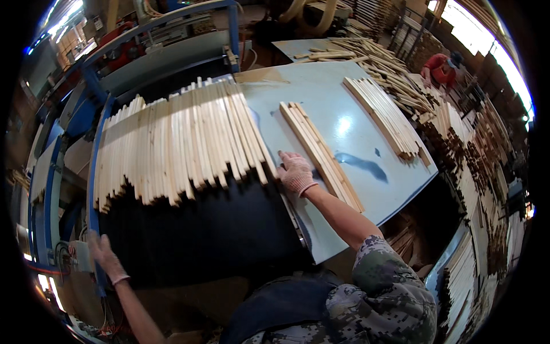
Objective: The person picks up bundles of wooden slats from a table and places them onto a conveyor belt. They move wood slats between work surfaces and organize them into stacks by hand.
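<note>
Many pale wooden strips (pixel 172 143) lie side by side on a black belt (pixel 200 235), their near ends uneven. My right hand (pixel 297 174), in a pale knitted glove, rests by the right edge of this row, fingers stretched out at the outermost strip. It grips nothing that I can see. Just right of it, a few loose strips (pixel 321 155) lie together on the pale blue tabletop (pixel 263 103). My left hand (pixel 107 258), also gloved, is at the left by the blue machine frame (pixel 96 189), fingers extended, beside a small grey control box (pixel 81 255).
A bundle of strips (pixel 384 117) lies on the tabletop's right part. Beyond are heaped loose strips (pixel 378 63) and long stacks of wood (pixel 475 166) down the right side. A person in red (pixel 440 71) works at the far right. A blue rail (pixel 166 26) spans the belt's far side.
</note>
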The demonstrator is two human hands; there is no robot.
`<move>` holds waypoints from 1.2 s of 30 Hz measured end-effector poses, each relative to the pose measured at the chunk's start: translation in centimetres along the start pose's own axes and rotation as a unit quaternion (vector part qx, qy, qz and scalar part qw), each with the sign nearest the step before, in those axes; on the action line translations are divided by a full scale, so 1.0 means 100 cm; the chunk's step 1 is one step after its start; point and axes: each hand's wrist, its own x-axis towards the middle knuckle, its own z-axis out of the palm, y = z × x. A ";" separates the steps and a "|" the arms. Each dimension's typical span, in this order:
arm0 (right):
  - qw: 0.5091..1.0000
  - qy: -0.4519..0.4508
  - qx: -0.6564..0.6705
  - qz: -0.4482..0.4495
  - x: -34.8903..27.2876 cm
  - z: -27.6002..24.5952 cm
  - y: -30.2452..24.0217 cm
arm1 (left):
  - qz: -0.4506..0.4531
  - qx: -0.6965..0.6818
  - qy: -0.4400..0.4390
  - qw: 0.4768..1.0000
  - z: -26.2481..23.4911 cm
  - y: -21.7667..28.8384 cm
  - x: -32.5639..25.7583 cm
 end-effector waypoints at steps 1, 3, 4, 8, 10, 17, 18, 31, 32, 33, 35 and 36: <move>1.000 -0.017 -0.001 0.016 -0.005 -0.012 -0.004 | -0.018 -0.089 -0.049 0.995 0.030 0.042 -0.025; 0.997 -0.066 0.026 0.029 -0.015 -0.038 -0.008 | -0.014 -0.161 -0.109 0.981 0.077 0.091 -0.066; 0.996 -0.074 0.050 0.030 -0.020 -0.048 -0.005 | -0.022 -0.208 -0.132 0.969 0.100 0.108 -0.082; 0.992 -0.032 0.124 0.024 -0.036 -0.099 0.027 | -0.058 -0.311 -0.196 0.928 0.183 0.179 -0.147; 0.987 -0.005 0.155 0.033 -0.039 -0.127 0.056 | -0.061 -0.311 -0.228 0.921 0.218 0.213 -0.174; 0.964 0.093 0.217 0.120 -0.043 -0.188 0.252 | -0.030 -0.230 -0.315 0.920 0.339 0.279 -0.262; 0.967 0.106 0.191 0.134 -0.043 -0.199 0.285 | -0.015 -0.200 -0.326 0.924 0.351 0.297 -0.273; 0.914 0.051 -0.090 0.392 0.054 -0.298 0.523 | 0.130 0.132 -0.290 0.939 0.455 0.336 -0.352; 0.908 0.032 -0.086 0.409 0.062 -0.297 0.529 | 0.111 0.118 -0.290 0.943 0.456 0.343 -0.357; 0.900 0.014 -0.085 0.427 0.068 -0.298 0.535 | 0.118 0.123 -0.298 0.939 0.458 0.350 -0.362; 0.888 -0.015 -0.024 0.460 0.080 -0.284 0.567 | 0.129 0.134 -0.312 0.931 0.459 0.362 -0.369; 0.887 -0.016 -0.033 0.460 0.086 -0.282 0.567 | 0.129 0.133 -0.308 0.933 0.459 0.365 -0.371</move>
